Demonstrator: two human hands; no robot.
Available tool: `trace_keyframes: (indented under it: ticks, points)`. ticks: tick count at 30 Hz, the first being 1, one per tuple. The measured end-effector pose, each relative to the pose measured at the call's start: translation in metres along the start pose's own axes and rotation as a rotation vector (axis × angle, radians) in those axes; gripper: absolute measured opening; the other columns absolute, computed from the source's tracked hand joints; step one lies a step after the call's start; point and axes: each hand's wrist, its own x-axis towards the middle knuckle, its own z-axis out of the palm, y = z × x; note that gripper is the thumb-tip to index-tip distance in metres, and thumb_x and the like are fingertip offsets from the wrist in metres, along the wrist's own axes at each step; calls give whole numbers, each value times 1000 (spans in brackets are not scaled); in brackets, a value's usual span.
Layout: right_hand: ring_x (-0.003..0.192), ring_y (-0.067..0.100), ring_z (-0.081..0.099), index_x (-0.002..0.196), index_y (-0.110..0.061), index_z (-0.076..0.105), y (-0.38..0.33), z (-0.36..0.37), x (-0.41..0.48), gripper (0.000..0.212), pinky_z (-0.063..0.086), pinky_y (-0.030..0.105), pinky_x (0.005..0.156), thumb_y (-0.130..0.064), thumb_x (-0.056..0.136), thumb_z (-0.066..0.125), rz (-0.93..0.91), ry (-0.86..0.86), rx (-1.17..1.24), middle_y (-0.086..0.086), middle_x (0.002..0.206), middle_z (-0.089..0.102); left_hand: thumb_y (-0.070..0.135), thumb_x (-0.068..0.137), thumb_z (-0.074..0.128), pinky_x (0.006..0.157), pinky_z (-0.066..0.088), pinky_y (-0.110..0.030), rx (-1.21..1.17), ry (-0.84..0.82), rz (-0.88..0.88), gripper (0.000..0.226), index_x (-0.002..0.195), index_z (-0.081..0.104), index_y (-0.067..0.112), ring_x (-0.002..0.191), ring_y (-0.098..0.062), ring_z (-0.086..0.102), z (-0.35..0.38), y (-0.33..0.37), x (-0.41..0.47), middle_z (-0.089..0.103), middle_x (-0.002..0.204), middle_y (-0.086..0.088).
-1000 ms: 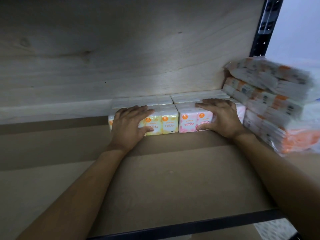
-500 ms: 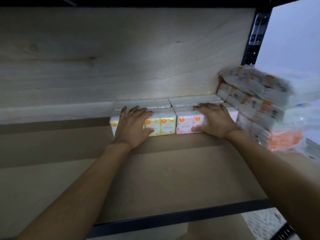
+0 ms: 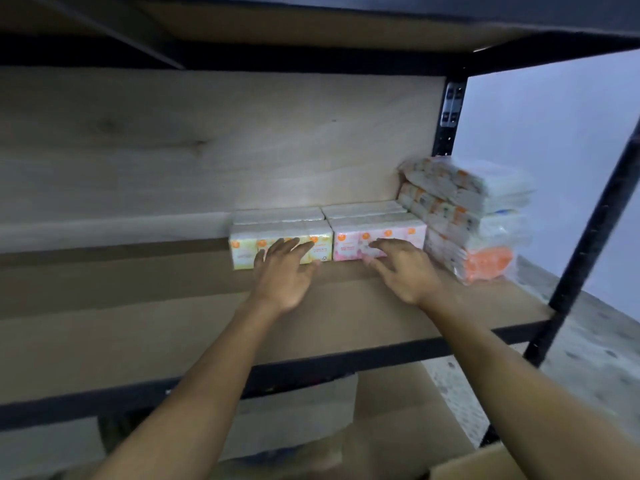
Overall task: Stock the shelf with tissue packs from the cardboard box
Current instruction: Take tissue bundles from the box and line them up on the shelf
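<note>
Shelf (image 3: pixel 138 323) partly stocked: yellow tissue pack (image 3: pixel 242 251), pink tissue pack (image 3: pixel 349 241), wrapped stack (image 3: pixel 481 216) far right.
My left hand (image 3: pixel 284 277) and right hand (image 3: pixel 403 271) hold nothing, fingers spread; more packs due, I judge.

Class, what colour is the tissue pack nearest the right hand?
The tissue pack is pink; head view.

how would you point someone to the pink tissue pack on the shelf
Find the tall stack of wrapped packs at the right end of the wooden shelf. Left of it, low packs sit in two rows by the back panel; the pink pack is in the front row, next to the stack. Its front is pink, unlike the yellow pack on its left.
</note>
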Motion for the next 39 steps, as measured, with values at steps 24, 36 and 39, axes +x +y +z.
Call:
trace_keyframes:
  ticks: [24, 36, 39]
  points:
    - [129, 22, 43, 130, -21, 53, 74, -27, -361, 46, 35, 43, 107, -47, 93, 48, 513, -65, 96, 3, 136, 54, 50, 98, 36, 116, 19, -40, -367, -469, 163, 51, 145, 39, 29, 143, -18, 25, 152, 179, -235, 34, 154, 6]
    - [128, 21, 45, 136, -16, 47, 145, 29, -445, 55, 35, 31, 104, -42, 89, 58, 798, -428, 147, 7, 140, 49, 43, 98, 42, 113, 26, -36, -382, -882, -77, 52, 146, 38, 22, 139, -22, 32, 266, 210, -284, 38, 151, -4]
    - [128, 21, 44, 138, -19, 45, 156, 45, -451, 61, 36, 33, 105, -43, 84, 63, 819, -573, 164, 6, 141, 47, 41, 97, 44, 113, 28, -36, -344, -946, -107, 54, 146, 37, 19, 138, -26, 34, 288, 216, -283, 38, 150, -9]
